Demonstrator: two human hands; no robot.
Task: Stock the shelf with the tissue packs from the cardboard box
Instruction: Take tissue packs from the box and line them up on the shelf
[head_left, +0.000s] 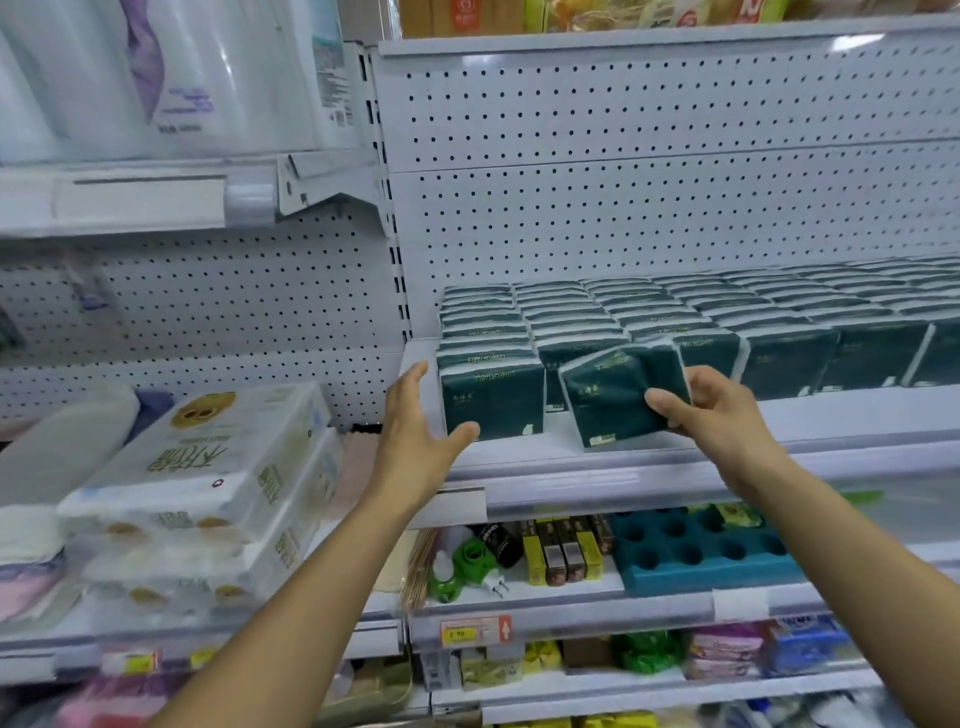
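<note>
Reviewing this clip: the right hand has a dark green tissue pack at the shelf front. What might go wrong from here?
The tilted tissue pack is pinched by the right hand at one corner only, so it may slip or twist. The front-left pack stands near the shelf lip, where the open left hand touches it; a nudge might tip it off. The gap between them looks tight, so insertion may skew neighbours.

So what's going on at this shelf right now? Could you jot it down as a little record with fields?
place: shop aisle, white shelf with pegboard back
stock: rows of dark green tissue packs standing upright on the shelf
right hand: holds a tilted tissue pack at the front gap in the second row
left hand: open, thumb touching the front left pack
shelf below: blue tray, small boxes, green items
cardboard box: not in view
</note>
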